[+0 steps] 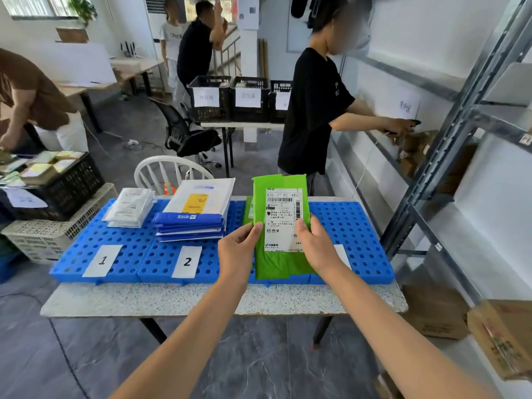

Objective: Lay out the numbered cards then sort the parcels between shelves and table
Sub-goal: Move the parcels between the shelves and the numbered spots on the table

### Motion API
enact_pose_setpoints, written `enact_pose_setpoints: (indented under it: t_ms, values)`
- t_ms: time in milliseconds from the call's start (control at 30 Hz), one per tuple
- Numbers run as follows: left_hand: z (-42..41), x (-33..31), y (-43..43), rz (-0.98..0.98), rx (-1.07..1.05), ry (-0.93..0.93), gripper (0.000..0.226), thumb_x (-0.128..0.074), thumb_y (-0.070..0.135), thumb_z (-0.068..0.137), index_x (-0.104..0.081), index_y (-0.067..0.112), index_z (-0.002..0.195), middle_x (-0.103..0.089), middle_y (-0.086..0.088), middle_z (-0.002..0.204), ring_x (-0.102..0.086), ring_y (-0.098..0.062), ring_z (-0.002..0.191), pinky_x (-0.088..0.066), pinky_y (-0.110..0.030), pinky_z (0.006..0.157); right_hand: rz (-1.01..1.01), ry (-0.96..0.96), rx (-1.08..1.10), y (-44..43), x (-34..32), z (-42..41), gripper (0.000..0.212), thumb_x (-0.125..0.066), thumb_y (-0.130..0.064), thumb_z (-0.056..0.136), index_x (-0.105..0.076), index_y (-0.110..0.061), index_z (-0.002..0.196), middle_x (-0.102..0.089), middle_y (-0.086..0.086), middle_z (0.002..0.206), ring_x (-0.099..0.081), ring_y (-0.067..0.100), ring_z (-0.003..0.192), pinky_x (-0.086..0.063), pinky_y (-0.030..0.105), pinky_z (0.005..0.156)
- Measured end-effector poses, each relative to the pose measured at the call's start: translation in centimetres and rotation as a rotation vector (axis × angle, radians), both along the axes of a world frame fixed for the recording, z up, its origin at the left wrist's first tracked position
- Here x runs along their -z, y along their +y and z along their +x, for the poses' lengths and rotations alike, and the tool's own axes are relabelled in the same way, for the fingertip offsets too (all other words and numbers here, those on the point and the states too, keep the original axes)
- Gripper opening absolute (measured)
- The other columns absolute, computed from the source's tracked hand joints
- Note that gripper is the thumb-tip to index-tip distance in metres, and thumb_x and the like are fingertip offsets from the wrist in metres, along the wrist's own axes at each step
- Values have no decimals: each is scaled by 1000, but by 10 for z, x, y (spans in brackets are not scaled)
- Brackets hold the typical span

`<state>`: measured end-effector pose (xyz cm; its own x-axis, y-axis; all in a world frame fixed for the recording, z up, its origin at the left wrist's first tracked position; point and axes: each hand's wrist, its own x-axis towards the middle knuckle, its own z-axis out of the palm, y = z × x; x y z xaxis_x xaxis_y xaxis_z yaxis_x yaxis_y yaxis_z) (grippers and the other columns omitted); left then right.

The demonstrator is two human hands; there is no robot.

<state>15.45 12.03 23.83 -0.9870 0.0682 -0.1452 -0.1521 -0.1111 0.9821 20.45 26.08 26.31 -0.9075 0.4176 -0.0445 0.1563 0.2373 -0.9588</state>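
Holding a green parcel (280, 226) upright before me, I have it by both long edges. My left hand (237, 249) grips the left edge, thumb on the front and fingers curled behind. My right hand (315, 243) grips the right edge the same way, its thumb lying over the edge of the white shipping label (283, 217). The label faces me, barcode near its top.

The parcel is over the blue perforated mat (351, 226) that covers the speckled table (201, 298), right of the middle. Whether its lower end touches the mat I cannot tell.

Card 1 (102, 260) and card 2 (187, 262) lie flat near the mat's front edge, well apart. A third white card (344, 254) shows just behind my right wrist, its number hidden.

Beyond card 1 lies a small stack of white poly bags (131, 207). Beyond card 2 is a pile of white and blue mailers (195, 214). Another green parcel (249, 211) peeks out behind the one I hold.

To my right stands grey metal shelving (449, 139) with cardboard boxes (501, 335) on a low shelf. A person in a black shirt (313, 110) reaches into it farther along.
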Motion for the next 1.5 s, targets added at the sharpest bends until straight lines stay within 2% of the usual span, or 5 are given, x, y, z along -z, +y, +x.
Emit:
enact_pose_setpoints:
  t_ms: [433, 567, 867, 1233, 1500]
  values:
    - [-98, -4, -6, 63, 107, 3, 41, -74, 33, 82, -70, 10, 115, -76, 4, 100, -70, -13, 98, -55, -37, 93, 21, 13, 76, -9, -8, -84, 34, -37, -33, 104, -45, -18, 133, -57, -3, 129, -55, 11, 112, -43, 24, 93]
    - [-121, -2, -13, 97, 119, 6, 37, -73, 29, 84, -70, 9, 115, -76, 2, 97, -72, -13, 93, -58, -34, 86, 34, -1, 80, -20, -4, -106, 34, -35, -32, 104, -44, -21, 135, -56, -9, 124, -54, 4, 107, -39, 4, 77]
    - [-168, 14, -27, 70, 148, -12, 29, -72, 28, 86, -72, 13, 111, -76, 7, 93, -72, -9, 90, -58, -26, 80, 50, -47, 121, -33, 12, -151, 44, -36, -39, 103, -41, -17, 140, -53, -7, 133, -50, 11, 123, -40, 30, 104]
    - [-203, 14, 10, 41, 146, 19, 27, -70, 26, 87, -72, 13, 111, -76, 9, 90, -71, -3, 86, -57, -17, 73, 21, -36, 99, 4, 13, -186, 31, -35, -31, 104, -46, -18, 131, -57, -10, 116, -56, -2, 98, -39, 3, 67]
    - [-218, 0, 47, 1, 89, 38, 17, -69, 24, 88, -75, 17, 103, -77, 6, 90, -72, -5, 84, -57, -18, 70, -23, -45, 31, 47, 11, -212, 24, -35, -30, 105, -46, -21, 124, -52, -13, 115, -52, 5, 110, -38, 12, 82]
